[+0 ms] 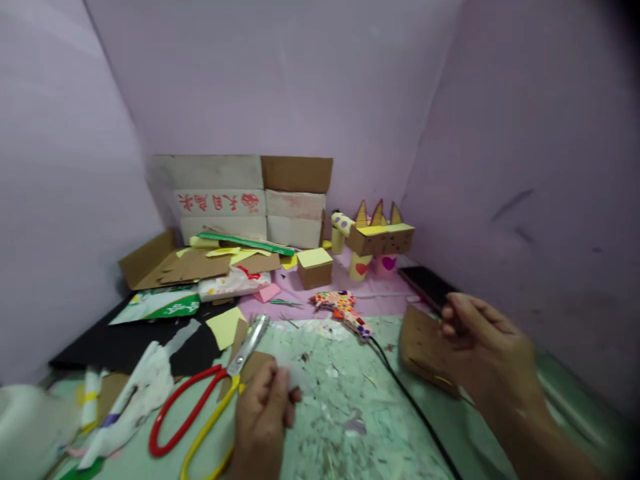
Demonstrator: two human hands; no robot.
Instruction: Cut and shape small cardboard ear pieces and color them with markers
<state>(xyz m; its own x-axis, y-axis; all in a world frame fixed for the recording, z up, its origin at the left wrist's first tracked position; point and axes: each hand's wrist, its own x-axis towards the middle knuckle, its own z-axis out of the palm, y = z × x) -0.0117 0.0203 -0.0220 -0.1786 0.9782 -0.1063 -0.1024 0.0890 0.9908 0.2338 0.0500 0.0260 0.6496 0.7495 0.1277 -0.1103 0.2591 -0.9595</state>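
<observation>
My left hand (263, 417) is closed in a loose curl above the table's near edge, thumb against the forefinger, with nothing visible in it. Beside it lie big scissors (240, 360) with one red and one yellow handle, blades pointing away. My right hand (490, 353) is raised on the right, its fingers closed round the near end of a flat black phone (427, 285). Under that hand a piece of brown cardboard (423, 350) lies tilted. Between the hands, farther back, rests a dotted glue gun (343, 307), its black cord running toward me.
At the back right stands a cardboard figure (383, 240) with pointed spikes on paper cups. A small cardboard box (315, 268) sits left of it. Cardboard scraps and packets (235, 283) fill the back left, before a folded carton (225, 200). Walls close in on both sides.
</observation>
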